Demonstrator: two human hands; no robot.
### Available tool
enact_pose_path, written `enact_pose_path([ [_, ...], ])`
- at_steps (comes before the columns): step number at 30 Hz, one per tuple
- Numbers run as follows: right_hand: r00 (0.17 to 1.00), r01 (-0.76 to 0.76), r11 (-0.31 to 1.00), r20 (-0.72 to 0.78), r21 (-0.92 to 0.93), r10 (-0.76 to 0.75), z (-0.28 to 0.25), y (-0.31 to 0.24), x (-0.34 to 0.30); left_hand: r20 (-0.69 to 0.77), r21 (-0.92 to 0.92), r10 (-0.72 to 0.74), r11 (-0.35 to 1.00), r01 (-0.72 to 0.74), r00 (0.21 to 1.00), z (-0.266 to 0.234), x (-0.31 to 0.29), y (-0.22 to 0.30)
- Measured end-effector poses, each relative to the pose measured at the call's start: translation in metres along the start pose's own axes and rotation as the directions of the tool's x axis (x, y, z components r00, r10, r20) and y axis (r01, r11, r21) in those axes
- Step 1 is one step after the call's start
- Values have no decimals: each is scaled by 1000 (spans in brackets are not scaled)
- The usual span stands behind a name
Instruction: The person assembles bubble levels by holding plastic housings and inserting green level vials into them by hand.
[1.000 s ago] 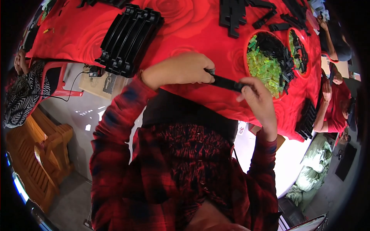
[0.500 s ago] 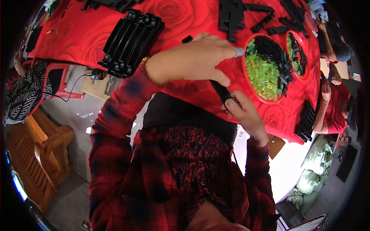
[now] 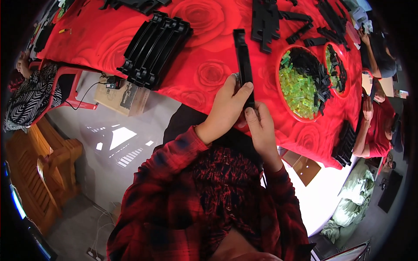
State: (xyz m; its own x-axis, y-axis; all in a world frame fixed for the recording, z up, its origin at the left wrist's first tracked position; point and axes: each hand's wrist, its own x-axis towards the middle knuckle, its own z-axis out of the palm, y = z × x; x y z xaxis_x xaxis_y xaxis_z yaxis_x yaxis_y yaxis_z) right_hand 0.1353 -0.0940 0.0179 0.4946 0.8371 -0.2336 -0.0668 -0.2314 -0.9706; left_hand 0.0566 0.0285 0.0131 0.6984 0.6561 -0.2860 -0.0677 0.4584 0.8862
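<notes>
Both my hands are closed on one long, narrow black plastic part [image 3: 244, 56], which stands out lengthwise over the red tablecloth. My left hand [image 3: 230, 98] grips it around the middle, thumb lying along its face. At its near end, the thumb and fingers of my right hand [image 3: 260, 123] pinch it. The fingertips beneath the part are hidden. To the right sits a red-rimmed bowl [image 3: 279, 82] of small yellow-green clear pieces [image 3: 300, 89] and small black pieces [image 3: 310, 61]. Left of my hands lies a row of long black parts [image 3: 152, 50], side by side.
More black parts [image 3: 264, 24] lie at the far side, and a second bowl [image 3: 348, 82] of small pieces stands farther right. A black stack [image 3: 345, 143] rests near the right table edge. Other people sit at the right, one in a red shirt [image 3: 383, 135]. A cardboard box [image 3: 124, 99] stands below left.
My left hand has come back from above the table and now grips the black part beside my right hand. The part has swung to point away from me.
</notes>
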Motion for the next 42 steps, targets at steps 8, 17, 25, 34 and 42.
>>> enact_pose_path([
  [8, 999, 30, 999, 39, 43, -31, 14, 6, -6, -31, -134, 13, 991, -17, 999, 6, 3, -4],
  [17, 998, 60, 998, 8, -37, -60, 16, 18, -11, -25, -168, -31, 986, 26, 999, 8, 9, -13],
  [25, 999, 54, 991, 4, -123, -54, 17, 26, -15, -57, -146, 42, 988, -50, 998, 11, 6, -18],
  [34, 998, 49, 973, -16, -226, -54, 19, 26, -18, -81, -209, 103, 971, -118, 991, 12, 5, -20],
  [42, 955, 244, 900, -70, -361, -287, 28, 30, -18, -38, -80, 141, 986, -144, 989, 13, -4, -9],
])
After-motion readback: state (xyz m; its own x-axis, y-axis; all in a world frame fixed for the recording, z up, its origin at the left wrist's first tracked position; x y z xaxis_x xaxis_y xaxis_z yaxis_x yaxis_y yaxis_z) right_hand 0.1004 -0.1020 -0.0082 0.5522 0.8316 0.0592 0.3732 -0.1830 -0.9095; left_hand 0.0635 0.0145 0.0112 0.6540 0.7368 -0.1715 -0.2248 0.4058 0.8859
